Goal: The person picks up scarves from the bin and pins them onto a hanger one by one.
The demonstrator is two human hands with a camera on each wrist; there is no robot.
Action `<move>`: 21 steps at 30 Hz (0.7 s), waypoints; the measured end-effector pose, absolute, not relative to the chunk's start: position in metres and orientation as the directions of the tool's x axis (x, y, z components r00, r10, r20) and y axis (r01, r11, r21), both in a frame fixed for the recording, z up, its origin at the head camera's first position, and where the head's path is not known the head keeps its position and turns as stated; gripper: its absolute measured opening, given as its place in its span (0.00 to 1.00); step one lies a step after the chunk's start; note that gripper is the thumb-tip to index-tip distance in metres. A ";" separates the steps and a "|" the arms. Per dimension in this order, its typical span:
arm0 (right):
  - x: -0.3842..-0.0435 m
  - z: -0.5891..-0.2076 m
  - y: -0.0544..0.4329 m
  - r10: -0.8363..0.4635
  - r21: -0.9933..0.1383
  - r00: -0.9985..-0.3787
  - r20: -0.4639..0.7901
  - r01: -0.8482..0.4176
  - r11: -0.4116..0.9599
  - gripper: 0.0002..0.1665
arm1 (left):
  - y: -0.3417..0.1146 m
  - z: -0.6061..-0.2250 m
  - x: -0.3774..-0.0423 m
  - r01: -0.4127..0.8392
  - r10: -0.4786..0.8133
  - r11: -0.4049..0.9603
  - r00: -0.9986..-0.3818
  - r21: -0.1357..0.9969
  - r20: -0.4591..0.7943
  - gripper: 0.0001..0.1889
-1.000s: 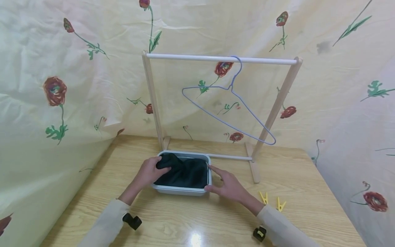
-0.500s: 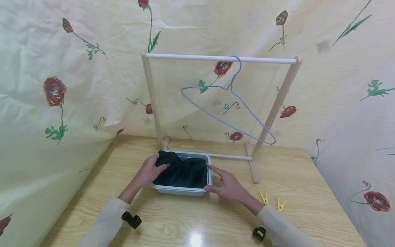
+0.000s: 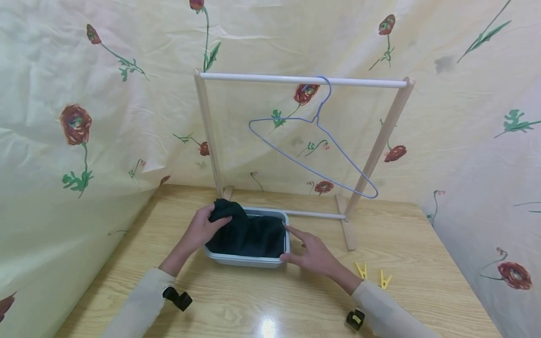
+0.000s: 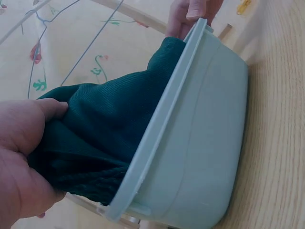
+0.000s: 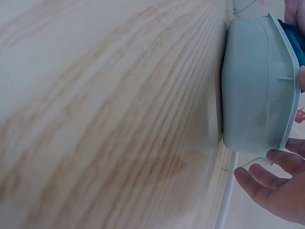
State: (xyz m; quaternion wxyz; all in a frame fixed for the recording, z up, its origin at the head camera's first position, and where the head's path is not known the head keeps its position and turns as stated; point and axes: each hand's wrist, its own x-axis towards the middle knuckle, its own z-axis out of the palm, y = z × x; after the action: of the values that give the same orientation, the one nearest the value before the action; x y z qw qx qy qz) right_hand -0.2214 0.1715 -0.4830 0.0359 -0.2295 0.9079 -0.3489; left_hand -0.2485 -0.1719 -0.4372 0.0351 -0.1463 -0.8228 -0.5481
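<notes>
One dark green cloth was partly raised from the one pale tub; the rest lay inside, apparently left to lift, so the work seemed barely begun. The left hand pinched its raised end between fingers and thumb. The right hand's fingers were spread wide, touching the tub's right end. One blue hanger hung bare from the top bar of one rack. Two yellow clothespins lay unused on the desk, near the right forearm.
</notes>
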 end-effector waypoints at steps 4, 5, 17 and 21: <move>-0.222 -0.483 0.172 -0.437 -0.654 -0.895 0.086 -0.382 0.653 0.50 | -0.172 -0.433 -0.247 0.295 0.205 0.347 -0.950 0.890 0.235 0.13; -0.222 -0.482 0.172 -0.436 -0.655 -0.896 0.084 -0.379 0.654 0.50 | -0.172 -0.432 -0.247 0.301 0.204 0.345 -0.949 0.889 0.242 0.13; -0.222 -0.482 0.172 -0.431 -0.671 -0.900 0.072 -0.363 0.647 0.51 | -0.170 -0.417 -0.245 0.322 0.193 0.285 -0.942 0.903 0.275 0.15; -0.222 -0.482 0.172 -0.424 -0.670 -0.903 0.065 -0.355 0.652 0.52 | -0.169 -0.413 -0.245 0.306 0.163 0.263 -0.949 0.915 0.271 0.15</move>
State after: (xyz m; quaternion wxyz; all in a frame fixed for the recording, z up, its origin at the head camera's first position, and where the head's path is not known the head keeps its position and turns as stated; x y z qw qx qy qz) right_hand -0.2219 0.1720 -0.4815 0.0486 -0.2146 0.9076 -0.3576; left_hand -0.2452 -0.1687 -0.4130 0.0609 -0.1480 -0.7923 -0.5887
